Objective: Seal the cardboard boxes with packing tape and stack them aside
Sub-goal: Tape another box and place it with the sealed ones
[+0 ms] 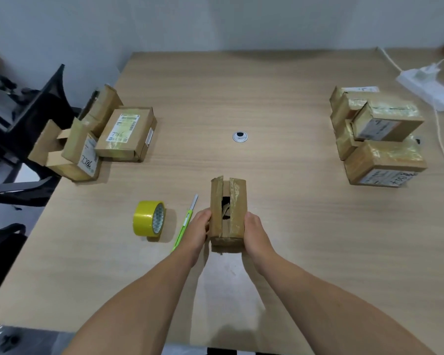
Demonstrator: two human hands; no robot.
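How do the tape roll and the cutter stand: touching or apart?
Apart. The head view shows a strip of bare table between the tape roll and the cutter.

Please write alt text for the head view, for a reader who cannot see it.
The left hand and right hand hold a small cardboard box by its sides on a wooden table; its top flaps gape. A yellow tape roll and a green utility knife rest to its left; a left pile and a right pile of boxes sit farther back.
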